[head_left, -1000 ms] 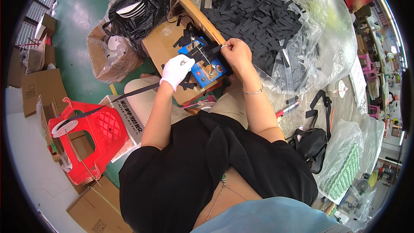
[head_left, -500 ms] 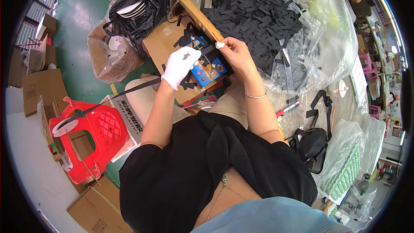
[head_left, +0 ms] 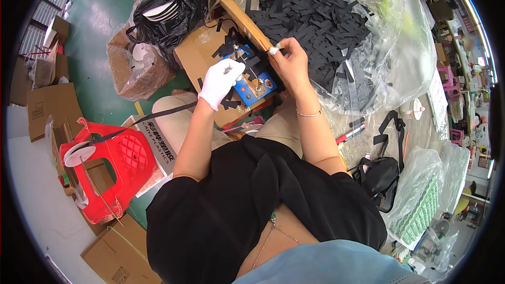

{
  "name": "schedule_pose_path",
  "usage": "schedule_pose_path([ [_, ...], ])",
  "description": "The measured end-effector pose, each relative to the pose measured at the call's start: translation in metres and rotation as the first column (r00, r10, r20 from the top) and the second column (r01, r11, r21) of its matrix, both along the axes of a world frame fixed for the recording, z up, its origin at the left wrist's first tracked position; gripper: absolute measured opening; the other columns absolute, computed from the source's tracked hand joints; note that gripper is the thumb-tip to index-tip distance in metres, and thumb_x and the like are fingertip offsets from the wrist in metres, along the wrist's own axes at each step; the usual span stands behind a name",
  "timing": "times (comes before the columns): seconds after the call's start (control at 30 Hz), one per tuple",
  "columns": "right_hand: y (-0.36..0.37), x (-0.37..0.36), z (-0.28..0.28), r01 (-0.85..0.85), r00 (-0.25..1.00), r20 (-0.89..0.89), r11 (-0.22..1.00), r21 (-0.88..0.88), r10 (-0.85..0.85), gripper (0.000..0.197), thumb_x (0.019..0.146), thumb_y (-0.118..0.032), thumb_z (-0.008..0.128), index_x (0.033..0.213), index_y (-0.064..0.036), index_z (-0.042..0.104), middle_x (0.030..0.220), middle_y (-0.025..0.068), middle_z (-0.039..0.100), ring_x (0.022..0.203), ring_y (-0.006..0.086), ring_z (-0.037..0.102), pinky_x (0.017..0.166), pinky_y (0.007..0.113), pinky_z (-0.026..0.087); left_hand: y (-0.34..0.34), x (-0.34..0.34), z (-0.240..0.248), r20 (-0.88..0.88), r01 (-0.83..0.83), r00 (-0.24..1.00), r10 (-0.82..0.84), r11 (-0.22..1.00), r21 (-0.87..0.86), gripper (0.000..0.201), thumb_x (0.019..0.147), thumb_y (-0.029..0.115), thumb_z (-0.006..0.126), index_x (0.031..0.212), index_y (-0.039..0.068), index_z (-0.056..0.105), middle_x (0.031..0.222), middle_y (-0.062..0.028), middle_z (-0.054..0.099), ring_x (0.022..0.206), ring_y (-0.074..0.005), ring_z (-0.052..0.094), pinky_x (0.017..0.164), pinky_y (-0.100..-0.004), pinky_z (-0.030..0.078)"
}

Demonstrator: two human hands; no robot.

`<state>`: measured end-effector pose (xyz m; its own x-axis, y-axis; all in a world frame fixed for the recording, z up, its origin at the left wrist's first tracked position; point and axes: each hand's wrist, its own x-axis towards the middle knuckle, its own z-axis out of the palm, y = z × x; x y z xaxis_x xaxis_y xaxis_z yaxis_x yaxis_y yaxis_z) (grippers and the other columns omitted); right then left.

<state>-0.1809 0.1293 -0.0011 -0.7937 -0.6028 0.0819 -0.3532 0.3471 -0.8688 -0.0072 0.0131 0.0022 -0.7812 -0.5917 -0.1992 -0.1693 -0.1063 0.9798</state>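
- Left hands-side: left hand (head_left: 220, 82), white glove, fingers curled narrow round a long black strap (head_left: 142, 120), resting at the left edge of the small blue machine (head_left: 251, 83).
- Strap runs back & left from that hand, past the knee, to a white reel (head_left: 79, 153) on a red plastic stool (head_left: 113, 171) well behind-left.
- Right hand (head_left: 290, 64), bare, w/ a white-taped fingertip, pinches closed on a short black strip; hand sits just right of the machine, touching the pile's near edge.
- Beyond the right hand: big heap of cut black strips (head_left: 310, 18) in a clear plastic bag (head_left: 405, 47); too many to count.
- Wooden bar (head_left: 239, 16) runs away between the 2 hands, machine at its near end.
- Loose strips on the cardboard (head_left: 197, 52) under the machine, ahead of left hand.
- Far left of left hand: 1 black bag (head_left: 168, 13), 1 open carton (head_left: 134, 71).
- Right of right forearm on the tabletop (head_left: 426, 126): 1 red marker (head_left: 350, 132), 1 black bag w/ straps (head_left: 381, 171).
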Motion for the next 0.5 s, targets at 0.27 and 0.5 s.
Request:
schedule_pose_path([
  [0.27,-0.003,-0.012,0.006,0.146,0.955,-0.217,0.959,-0.242,-0.200,0.056,0.079,0.001,0.062,0.131,-0.0093,0.044,0.113,0.0166,0.058,0.062,0.0110,0.060,0.060,0.022,0.049,0.002,0.001,-0.001,0.003,0.002,1.000,-0.002,1.000,-0.003,0.017,0.087,0.022,0.063,0.084,0.005,0.063,0.068,0.0023,0.056,0.060,-0.0038,0.046,0.054,-0.0190,0.037],
  [0.5,0.010,-0.002,-0.008,-0.142,0.984,0.098,0.985,-0.100,0.151,0.024,0.076,-0.013,0.069,0.098,-0.0032,0.066,0.078,0.0075,0.064,0.062,0.0101,0.055,0.060,0.025,0.046,0.002,0.001,-0.003,0.001,-0.002,1.000,0.002,0.999,-0.043,0.016,0.087,0.021,0.063,0.084,0.005,0.063,0.068,0.0025,0.056,0.059,-0.0036,0.046,0.053,-0.0191,0.037],
])
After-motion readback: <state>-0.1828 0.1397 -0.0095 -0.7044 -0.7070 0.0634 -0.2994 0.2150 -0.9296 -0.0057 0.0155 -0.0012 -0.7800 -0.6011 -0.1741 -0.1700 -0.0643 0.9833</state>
